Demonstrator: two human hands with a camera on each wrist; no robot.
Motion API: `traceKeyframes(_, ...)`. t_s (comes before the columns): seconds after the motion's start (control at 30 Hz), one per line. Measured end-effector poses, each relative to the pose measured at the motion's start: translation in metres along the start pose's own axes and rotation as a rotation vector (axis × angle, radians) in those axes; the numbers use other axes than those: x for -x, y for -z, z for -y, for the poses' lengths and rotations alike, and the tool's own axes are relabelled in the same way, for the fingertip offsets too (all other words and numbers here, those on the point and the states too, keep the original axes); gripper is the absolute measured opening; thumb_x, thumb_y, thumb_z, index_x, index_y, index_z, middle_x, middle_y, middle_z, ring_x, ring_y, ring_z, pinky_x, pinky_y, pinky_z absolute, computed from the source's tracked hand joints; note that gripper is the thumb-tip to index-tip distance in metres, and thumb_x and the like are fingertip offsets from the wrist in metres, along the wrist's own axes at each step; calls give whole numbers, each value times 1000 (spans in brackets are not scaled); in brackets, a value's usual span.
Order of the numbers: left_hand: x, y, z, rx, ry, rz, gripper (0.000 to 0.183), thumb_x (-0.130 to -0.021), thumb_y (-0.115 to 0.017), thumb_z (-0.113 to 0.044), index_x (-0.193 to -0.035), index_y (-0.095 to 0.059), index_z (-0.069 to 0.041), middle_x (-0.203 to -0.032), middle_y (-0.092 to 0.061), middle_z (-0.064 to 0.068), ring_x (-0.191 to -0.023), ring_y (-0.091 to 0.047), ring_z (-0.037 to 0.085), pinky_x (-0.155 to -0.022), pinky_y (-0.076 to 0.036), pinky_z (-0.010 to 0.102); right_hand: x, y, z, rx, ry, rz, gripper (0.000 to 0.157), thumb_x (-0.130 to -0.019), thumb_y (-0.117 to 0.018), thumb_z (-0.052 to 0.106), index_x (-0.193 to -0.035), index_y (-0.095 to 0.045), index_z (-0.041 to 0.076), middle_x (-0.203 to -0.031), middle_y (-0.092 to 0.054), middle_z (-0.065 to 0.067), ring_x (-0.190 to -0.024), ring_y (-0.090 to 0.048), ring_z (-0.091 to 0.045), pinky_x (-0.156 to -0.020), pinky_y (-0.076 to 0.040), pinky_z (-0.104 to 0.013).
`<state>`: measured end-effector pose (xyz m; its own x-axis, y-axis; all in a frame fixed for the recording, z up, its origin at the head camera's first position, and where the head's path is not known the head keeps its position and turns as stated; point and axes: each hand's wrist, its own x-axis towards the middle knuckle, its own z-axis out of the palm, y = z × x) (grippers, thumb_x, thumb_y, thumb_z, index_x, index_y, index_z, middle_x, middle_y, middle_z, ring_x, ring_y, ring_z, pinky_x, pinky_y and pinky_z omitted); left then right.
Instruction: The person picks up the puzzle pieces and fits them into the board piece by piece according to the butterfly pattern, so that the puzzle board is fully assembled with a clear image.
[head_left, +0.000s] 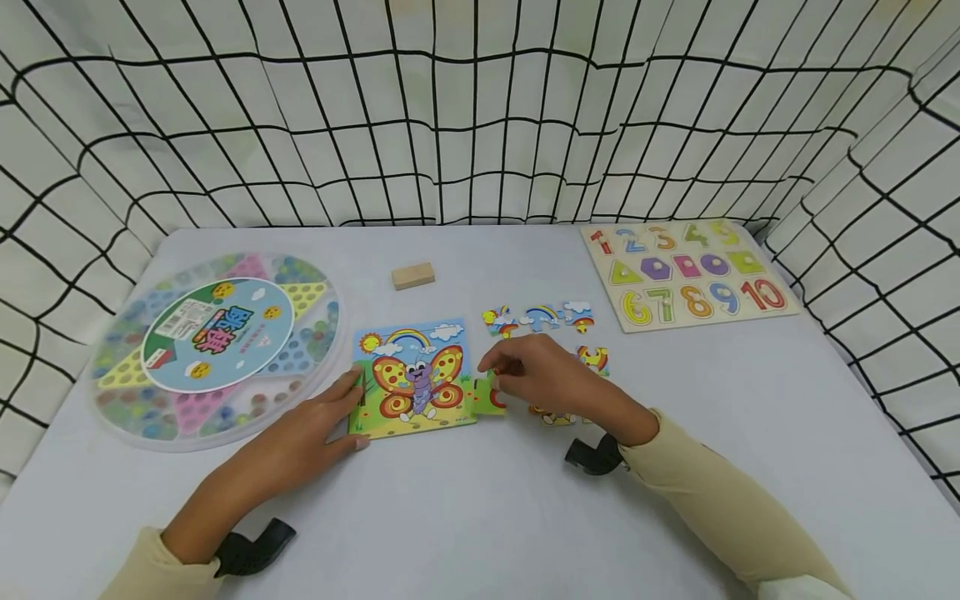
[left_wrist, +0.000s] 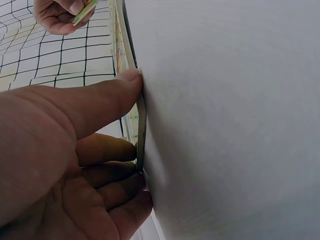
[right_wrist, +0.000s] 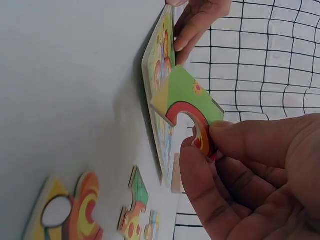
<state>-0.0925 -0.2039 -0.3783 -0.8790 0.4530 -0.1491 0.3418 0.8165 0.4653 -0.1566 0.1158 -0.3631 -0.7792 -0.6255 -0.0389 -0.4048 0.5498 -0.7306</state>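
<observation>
A butterfly puzzle board [head_left: 411, 379] lies flat on the table in the head view, printed with a sun and a rainbow. My left hand [head_left: 303, 442] touches its left side, thumb at the near corner and fingers along the edge. To the right of the board, my right hand [head_left: 551, 375] pinches a green puzzle piece [right_wrist: 192, 95] with a red curved cutout, held up off the table in the right wrist view. Behind and beneath that hand lie several loose puzzle pieces [head_left: 542, 317], some partly hidden by it.
A round Chinese checkers set [head_left: 217, 333] with coloured marbles stands on the left. A wooden number and shape board [head_left: 686, 275] lies at the back right. One small wooden block [head_left: 413, 276] sits behind the puzzle board. Black netting [head_left: 480, 129] rises around the white table [head_left: 450, 517].
</observation>
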Motion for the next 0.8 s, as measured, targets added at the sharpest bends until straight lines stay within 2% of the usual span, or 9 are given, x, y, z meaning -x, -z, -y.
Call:
traceKeyframes(0.17, -2, -1, 0, -9, 6, -18, 69, -87, -75, -22, -141, -44, 9, -156, -25, 22, -138, -28, 44, -103, -36, 57, -7, -2, 6, -47, 11, 5, 22, -92, -62, -2, -110, -72, 7, -96, -68, 3, -81, -59, -11, -70, -52, -25)
traceKeyframes(0.33, -4, -1, 1, -6, 33, -40, 70, -84, -78, -24, -139, -48, 6, -155, -29, 20, -138, -30, 44, -102, -37, 57, -15, -3, 11, -23, 52, -12, 25, -92, -60, -3, -113, -72, 5, -103, -70, -1, -79, -56, -12, -65, -47, -24)
traceKeyframes(0.43, -4, -1, 0, 2, 39, -44, 70, -84, -79, -24, -139, -48, 6, -154, -30, 20, -138, -30, 44, -102, -37, 57, -20, -6, 14, -21, 61, -20, 26, -92, -61, -3, -115, -71, 3, -107, -71, -2, -83, -58, -11, -66, -48, -22)
traceKeyframes(0.6, -4, -1, 0, 6, 35, -44, 70, -84, -79, -24, -139, -48, 6, -155, -29, 19, -138, -29, 44, -101, -37, 57, -30, -10, 21, -18, 61, -21, 30, -92, -64, 0, -121, -68, 4, -97, -68, -1, -84, -58, -13, -72, -50, -22)
traceKeyframes(0.67, -5, -1, 0, 9, 34, -43, 70, -84, -78, -25, -139, -48, 6, -155, -29, 19, -138, -29, 45, -101, -37, 58, -34, -12, 24, -18, 49, -22, 29, -92, -64, 1, -120, -68, 5, -93, -66, -1, -82, -56, -14, -71, -49, -22)
traceKeyframes(0.8, -5, 0, 0, 14, 29, -42, 69, -84, -78, -25, -139, -49, 6, -155, -29, 19, -137, -30, 44, -101, -37, 58, -40, -15, 28, -54, 29, -15, 23, -92, -64, 2, -114, -71, 5, -96, -67, 1, -81, -57, -13, -70, -49, -22)
